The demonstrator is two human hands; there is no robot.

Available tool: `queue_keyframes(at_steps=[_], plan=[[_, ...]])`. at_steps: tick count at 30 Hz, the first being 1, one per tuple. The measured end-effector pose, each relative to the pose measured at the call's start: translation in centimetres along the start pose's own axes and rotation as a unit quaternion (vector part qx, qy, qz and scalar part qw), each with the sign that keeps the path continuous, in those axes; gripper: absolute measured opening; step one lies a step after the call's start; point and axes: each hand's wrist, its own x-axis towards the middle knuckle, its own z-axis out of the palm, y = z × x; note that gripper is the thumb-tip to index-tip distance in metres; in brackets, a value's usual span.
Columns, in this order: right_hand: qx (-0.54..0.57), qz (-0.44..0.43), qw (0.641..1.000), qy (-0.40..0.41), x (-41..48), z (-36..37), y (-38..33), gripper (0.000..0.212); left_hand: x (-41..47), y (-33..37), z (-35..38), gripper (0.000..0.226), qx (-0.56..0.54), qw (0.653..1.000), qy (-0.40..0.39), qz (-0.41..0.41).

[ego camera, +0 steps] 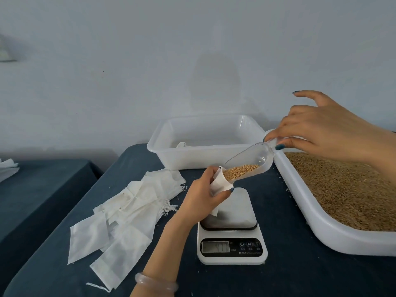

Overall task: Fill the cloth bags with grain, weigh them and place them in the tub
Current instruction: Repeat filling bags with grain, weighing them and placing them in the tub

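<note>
A clear bracelet circles the wrist nearest the camera. Above it, the left hand curls its fingers and thumb round the neck of a cloth bag, holding the mouth open. The right hand pinches the handle of a clear scoop between thumb and fingertips, with one finger lifted clear. The scoop tilts down, its lip at the bag's mouth, and a heap of grain lies at that lip.

The scale stands directly below the left hand. Whether the bag's hanging corner touches the plate, I cannot tell, and the display is too blurred to read. Left of the left hand lies a loose pile of empty bags. The tub sits beyond both hands. Under the right hand is the tray of grain.

The main risk is spillage. The scoop's lip looks about as wide as the bag's mouth, so a steep or quick tip would likely send grain over the edge onto the scale's plate or the table. The cloth is thin and limp, so a looser grip could let the mouth fold shut mid-pour. Grain scattered on the plate, or the hand resting there, would falsify the weight.
</note>
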Motion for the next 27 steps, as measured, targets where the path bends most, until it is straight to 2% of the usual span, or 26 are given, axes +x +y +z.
queue_keyframes(at_steps=[8, 13, 15, 18, 20, 22, 23, 25, 27], plan=[[0.077, 0.043, 0.996, 0.001, -1.2, 2.0, 0.2, 0.042, -0.1, 0.4, -0.1, 0.035, -0.028, 1.0, 0.001, 0.0], [0.227, 0.106, 0.968, -0.022, -2.5, 5.0, 0.0, 0.024, -0.1, 0.7, -0.3, 0.031, -0.066, 0.998, -0.003, 0.002], [0.306, 0.139, 0.941, -0.048, -3.2, 6.2, 0.0, 0.025, -0.2, 0.9, -0.3, 0.029, -0.095, 0.996, -0.002, 0.0], [0.491, 0.201, 0.844, -0.073, -4.4, 7.4, -0.1, 0.025, -0.1, 1.3, -0.5, 0.022, -0.127, 0.992, 0.005, -0.008], [0.542, 0.241, 0.802, -0.077, -5.1, 7.7, 0.0, 0.029, -0.1, 1.5, -0.4, 0.014, -0.156, 0.988, 0.005, -0.002], [0.567, 0.273, 0.774, -0.064, -5.5, 7.8, 0.2, 0.041, -0.2, 1.5, -0.5, 0.016, -0.178, 0.984, 0.005, 0.002], [0.567, 0.292, 0.769, -0.049, -5.6, 7.9, 0.4, 0.041, -0.1, 1.6, -0.6, 0.019, -0.177, 0.984, 0.005, 0.0], [0.556, 0.337, 0.759, -0.025, -5.8, 8.1, 0.9, 0.028, -0.1, 1.6, -0.7, 0.019, -0.167, 0.986, 0.006, 0.007], [0.533, 0.39, 0.751, -0.02, -6.1, 8.8, 1.6, 0.019, 0.2, 1.4, -0.9, 0.019, -0.118, 0.992, 0.041, 0.03]])
